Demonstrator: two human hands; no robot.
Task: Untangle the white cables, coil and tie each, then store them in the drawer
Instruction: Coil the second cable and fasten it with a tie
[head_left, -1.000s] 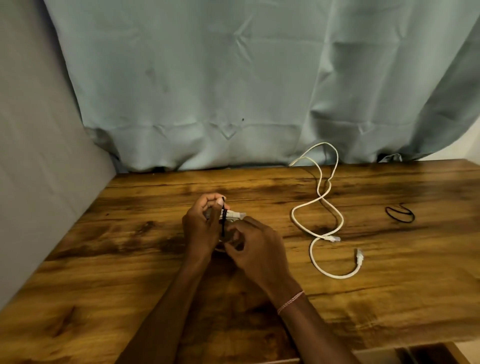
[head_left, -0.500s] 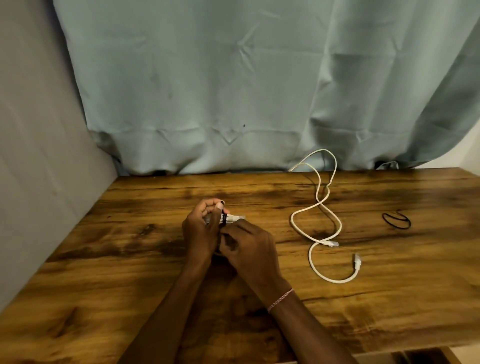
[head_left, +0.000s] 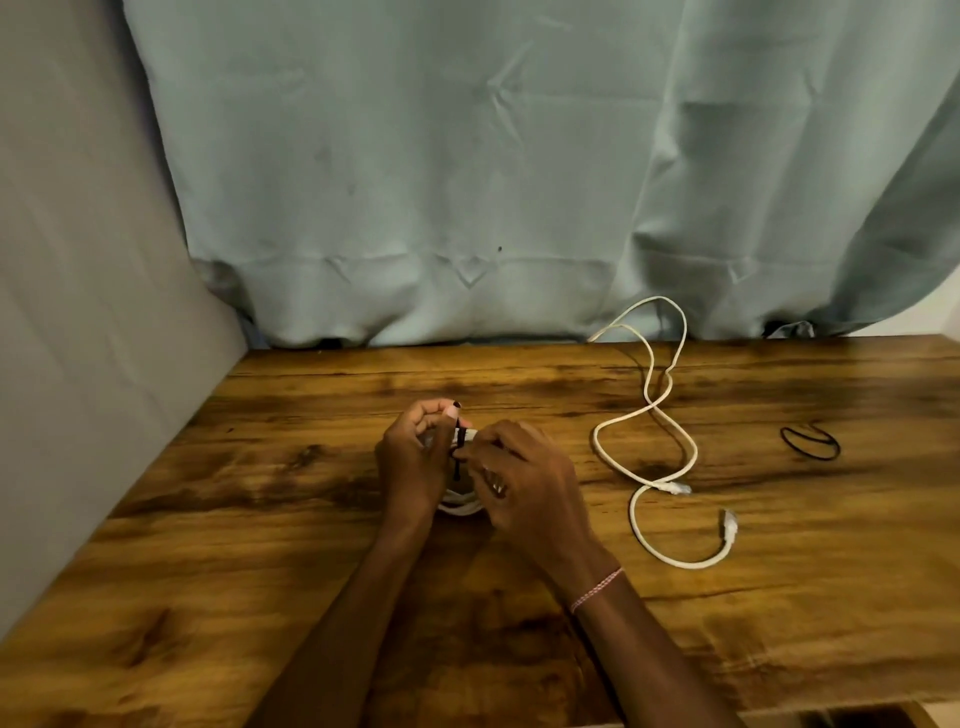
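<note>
Seen from the head camera, the left hand curls round a small coiled white cable, fingers closed on the bundle. The right hand pinches a black tie that crosses the coil between the two hands. To tie well, I'd judge the left must hold the loops firm while the right draws the tie snug. The loose white cable sprawls on the table right of the right hand, apart from it, and a spare black band lies farther right.

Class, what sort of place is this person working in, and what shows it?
Probably a home desk corner: a wood-grain tabletop set against a grey wall, with a pale blue curtain hung behind.
</note>
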